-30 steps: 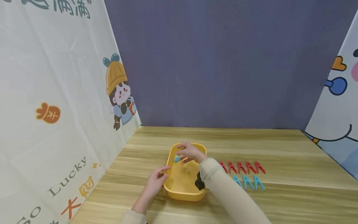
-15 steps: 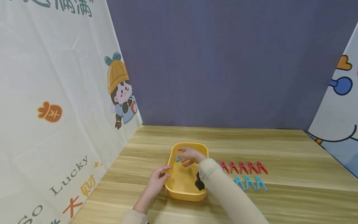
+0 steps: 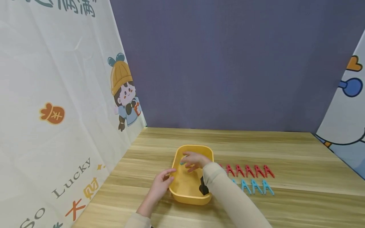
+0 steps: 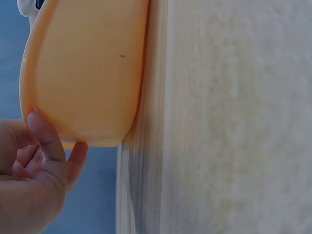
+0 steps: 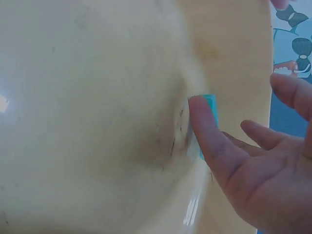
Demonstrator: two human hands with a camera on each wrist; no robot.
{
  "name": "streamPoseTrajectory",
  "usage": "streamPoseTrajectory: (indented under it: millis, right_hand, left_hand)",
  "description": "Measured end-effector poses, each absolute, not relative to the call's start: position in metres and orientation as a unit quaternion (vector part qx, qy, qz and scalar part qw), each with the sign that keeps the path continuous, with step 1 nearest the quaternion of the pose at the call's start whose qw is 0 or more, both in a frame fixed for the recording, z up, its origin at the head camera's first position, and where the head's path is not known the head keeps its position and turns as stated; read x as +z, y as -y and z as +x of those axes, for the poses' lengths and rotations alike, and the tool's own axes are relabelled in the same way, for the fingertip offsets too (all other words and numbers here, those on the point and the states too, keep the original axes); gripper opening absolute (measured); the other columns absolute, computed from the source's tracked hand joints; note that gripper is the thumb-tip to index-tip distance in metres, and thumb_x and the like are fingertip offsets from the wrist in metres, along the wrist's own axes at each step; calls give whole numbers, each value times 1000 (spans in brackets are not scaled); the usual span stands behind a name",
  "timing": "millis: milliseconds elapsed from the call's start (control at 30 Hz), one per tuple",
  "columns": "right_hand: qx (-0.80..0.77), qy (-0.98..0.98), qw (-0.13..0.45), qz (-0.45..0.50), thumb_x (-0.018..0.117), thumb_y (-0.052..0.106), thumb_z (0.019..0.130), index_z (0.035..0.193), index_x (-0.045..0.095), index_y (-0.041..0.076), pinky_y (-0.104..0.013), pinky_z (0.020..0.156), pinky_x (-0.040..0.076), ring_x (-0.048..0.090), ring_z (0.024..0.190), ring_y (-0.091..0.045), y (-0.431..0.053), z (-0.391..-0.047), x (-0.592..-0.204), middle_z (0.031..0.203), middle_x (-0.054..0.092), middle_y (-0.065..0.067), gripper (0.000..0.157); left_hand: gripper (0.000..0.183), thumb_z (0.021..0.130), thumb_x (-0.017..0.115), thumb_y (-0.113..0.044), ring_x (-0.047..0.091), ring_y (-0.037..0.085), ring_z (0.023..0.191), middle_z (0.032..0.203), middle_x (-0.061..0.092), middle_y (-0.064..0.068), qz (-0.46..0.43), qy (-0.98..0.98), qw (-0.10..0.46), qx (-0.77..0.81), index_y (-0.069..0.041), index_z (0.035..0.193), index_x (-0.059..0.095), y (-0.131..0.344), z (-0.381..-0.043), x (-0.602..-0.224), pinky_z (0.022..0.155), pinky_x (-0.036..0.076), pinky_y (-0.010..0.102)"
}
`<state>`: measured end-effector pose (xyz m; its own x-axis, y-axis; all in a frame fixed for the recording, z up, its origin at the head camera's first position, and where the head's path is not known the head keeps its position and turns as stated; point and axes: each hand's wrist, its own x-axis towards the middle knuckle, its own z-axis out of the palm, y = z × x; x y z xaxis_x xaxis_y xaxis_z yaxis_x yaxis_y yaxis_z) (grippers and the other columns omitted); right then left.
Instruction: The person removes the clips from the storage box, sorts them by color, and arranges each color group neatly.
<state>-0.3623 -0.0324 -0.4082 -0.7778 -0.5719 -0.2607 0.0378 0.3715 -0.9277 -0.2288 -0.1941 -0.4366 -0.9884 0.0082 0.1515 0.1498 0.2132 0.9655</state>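
Note:
A yellow plastic bin [image 3: 186, 199] stands on the wooden table. My left hand [image 3: 160, 184] holds its left rim; in the left wrist view the fingers [image 4: 51, 141] lie against the bin's wall near a corner. My right hand [image 3: 195, 161] reaches down inside the bin with the fingers spread. Below its fingertips is a small blue clothespin [image 3: 182, 163], mostly hidden in the head view. In the right wrist view one digit covers part of this blue piece [image 5: 210, 105] beside the bin's wall, while the other fingers stand apart from it.
Right of the bin, red clothespins [image 3: 249, 171] stand in a row, with blue clothespins [image 3: 256, 186] in a row nearer me. My right sleeve [image 3: 228, 193] hides the left ends. A printed cloth [image 3: 71, 95] borders the left, a dark cloth [image 3: 216, 66] the back.
My right hand has moved slightly lower into the bin, covering more of the blue clothespin. My left hand keeps its place at the rim. The head view has shifted a little.

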Motion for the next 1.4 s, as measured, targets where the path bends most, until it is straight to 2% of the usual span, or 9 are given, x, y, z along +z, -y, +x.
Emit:
streamPoseTrajectory:
  millis: [200, 400, 567, 733, 967, 1167, 1400]
  right_hand:
    - [-525, -777, 292, -188, 58, 16, 87, 138, 35, 0, -43, 76, 51, 38, 120, -44, 37, -360, -409, 131, 42, -22, 58]
    - [-542, -758, 309, -189, 57, 17, 88, 135, 37, -2, -47, 79, 49, 43, 115, -42, 43, -356, -408, 123, 49, -19, 54]
    - [-564, -738, 324, -179, 57, 15, 87, 134, 35, -5, -51, 82, 46, 51, 107, -40, 44, -356, -412, 117, 51, -20, 55]
    - [-574, -731, 325, -174, 58, 12, 87, 134, 33, -6, -49, 82, 47, 55, 100, -36, 46, -356, -414, 111, 55, -22, 57]
    - [-593, -708, 334, -189, 60, 4, 84, 135, 27, -10, -46, 85, 47, 56, 101, -36, 48, -354, -413, 109, 56, -23, 62]
    - [-600, -698, 338, -197, 59, 3, 86, 132, 31, -11, -46, 86, 46, 56, 101, -37, 44, -353, -411, 109, 54, -22, 55]
    - [-610, -686, 333, -214, 59, 4, 87, 128, 35, -10, -47, 90, 42, 53, 103, -38, 38, -355, -406, 110, 51, -21, 50]
  left_hand:
    - [32, 92, 51, -3, 59, 30, 83, 127, 45, 27, -54, 775, 52, -627, 4, 124, 51, 195, -228, -436, 54, 49, 27]
    - [31, 93, 51, -3, 58, 31, 86, 126, 46, 27, -51, 775, 57, -627, 3, 122, 53, 194, -229, -437, 53, 49, 27]
    - [30, 92, 51, -2, 59, 30, 86, 127, 46, 27, -45, 776, 55, -627, 2, 122, 54, 195, -229, -437, 53, 49, 26]
    - [31, 92, 51, -4, 58, 29, 85, 127, 46, 26, -46, 776, 52, -627, 1, 123, 53, 195, -228, -436, 54, 49, 26]
    - [30, 92, 51, -3, 58, 32, 89, 128, 46, 26, -60, 776, 62, -625, 3, 122, 54, 194, -230, -436, 53, 49, 25]
    - [31, 93, 51, -4, 57, 36, 94, 130, 44, 25, -62, 774, 57, -627, 2, 123, 53, 194, -230, -437, 55, 49, 25]
    - [31, 92, 50, -2, 58, 35, 89, 129, 44, 27, -62, 774, 58, -627, 4, 123, 52, 194, -229, -436, 54, 49, 26]
